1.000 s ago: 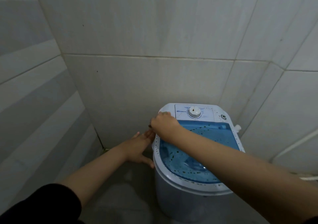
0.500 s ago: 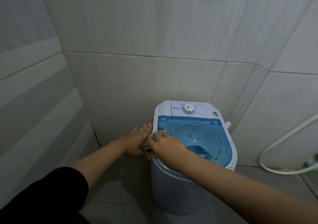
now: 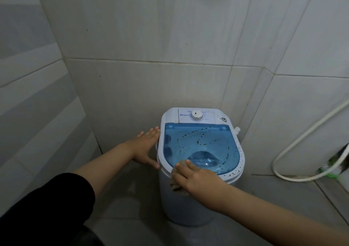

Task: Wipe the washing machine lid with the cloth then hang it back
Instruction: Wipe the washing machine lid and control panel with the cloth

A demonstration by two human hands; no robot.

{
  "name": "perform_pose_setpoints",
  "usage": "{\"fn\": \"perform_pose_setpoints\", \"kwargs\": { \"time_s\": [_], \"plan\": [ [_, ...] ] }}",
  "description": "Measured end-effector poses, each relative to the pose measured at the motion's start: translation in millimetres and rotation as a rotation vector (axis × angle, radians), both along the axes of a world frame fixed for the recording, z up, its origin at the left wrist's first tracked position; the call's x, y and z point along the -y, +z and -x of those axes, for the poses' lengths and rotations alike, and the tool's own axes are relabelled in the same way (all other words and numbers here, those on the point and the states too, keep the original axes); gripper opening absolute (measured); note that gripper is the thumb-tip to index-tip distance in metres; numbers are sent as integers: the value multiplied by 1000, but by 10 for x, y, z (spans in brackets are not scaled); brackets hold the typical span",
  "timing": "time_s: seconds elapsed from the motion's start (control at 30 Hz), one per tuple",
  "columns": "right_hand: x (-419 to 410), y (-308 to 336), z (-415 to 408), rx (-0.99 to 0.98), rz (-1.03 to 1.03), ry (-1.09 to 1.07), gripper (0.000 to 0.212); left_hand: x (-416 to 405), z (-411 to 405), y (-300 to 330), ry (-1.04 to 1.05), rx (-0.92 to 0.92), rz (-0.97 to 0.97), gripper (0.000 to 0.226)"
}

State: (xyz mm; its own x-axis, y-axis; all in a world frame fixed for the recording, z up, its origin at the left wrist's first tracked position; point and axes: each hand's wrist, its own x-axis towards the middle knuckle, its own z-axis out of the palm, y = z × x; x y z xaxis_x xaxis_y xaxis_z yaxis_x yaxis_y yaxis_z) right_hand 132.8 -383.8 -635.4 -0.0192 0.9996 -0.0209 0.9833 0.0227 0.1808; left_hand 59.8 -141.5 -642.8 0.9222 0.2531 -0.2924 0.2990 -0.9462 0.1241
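A small white washing machine (image 3: 188, 204) stands in a tiled corner. Its translucent blue lid (image 3: 200, 143) is closed and flecked with dark spots. My right hand (image 3: 198, 176) lies flat on the lid's near left rim and presses down a small grey-brown cloth (image 3: 176, 182), which shows under the fingers and hangs a little over the edge. My left hand (image 3: 146, 147) rests open against the machine's left side, fingers spread, holding nothing.
A white control panel with a dial (image 3: 196, 115) sits behind the lid. A white hose (image 3: 302, 143) loops down the right wall to the floor, beside green items (image 3: 332, 168). Tiled walls close in behind and left. Grey floor lies in front.
My right hand has slid the cloth from the lid's far left corner along the left rim to the near edge. The left hand has stayed on the machine's side. The view has pulled back.
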Motion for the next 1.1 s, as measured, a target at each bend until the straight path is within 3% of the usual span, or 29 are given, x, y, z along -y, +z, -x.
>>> {"fn": "perform_pose_setpoints", "kwargs": {
  "time_s": [0.1, 0.27, 0.33, 0.43, 0.5, 0.63, 0.8, 1.1],
  "plan": [
    [186, -47, -149, 46, -70, 49, 47, 101, 0, 67, 1, 0, 36, 150],
    [529, -12, -395, 32, -63, 106, 40, 350, -65, 67, 45, 16, 109, 158],
    [633, 86, -499, 23, -30, 100, 47, 415, -103, 61, 68, -22, 119, 160],
    [709, 294, -698, -69, 122, 36, 54, 459, -130, 69, 109, -73, 144, 159],
    [711, 476, -878, -176, 124, -121, 54, 464, -127, 57, 127, -80, 158, 158],
    [406, 675, -1349, -154, -93, -357, 50, 457, -152, 10, 131, -64, 152, 157],
    [-326, 586, -1923, -88, -182, -506, 49, 452, -166, -15, 131, -65, 139, 156],
    [-823, 259, -2174, -176, -195, -467, 64, 437, -186, -29, 134, -67, 139, 155]
  ]
}}
